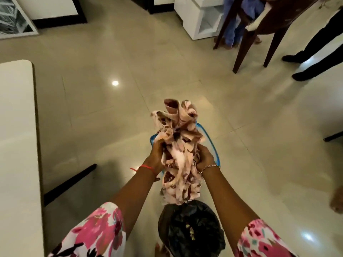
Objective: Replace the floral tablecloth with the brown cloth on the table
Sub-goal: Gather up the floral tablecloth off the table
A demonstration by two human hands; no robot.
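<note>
Over the tiled floor [115, 58], head view: we hold the floral tablecloth [179, 145] bunched into a tall crumpled wad, clear of the surface [16, 127], whose pale top stands at our left. Our left hand [157, 156] grips the bundle's left side, fingers curled into the folds; our right hand [204, 160] clamps the right side at about the same height. Hands are apart, with cloth between them. There is a red thread [146, 166] on the left wrist and a bracelet [210, 166] on the right. Behind the cloth a blue rim [213, 147] shows; we cannot tell what it belongs to. Below the wad sits a black-bagged bin [191, 229]. A dark wooden chair [259, 34] stands far right.
</note>
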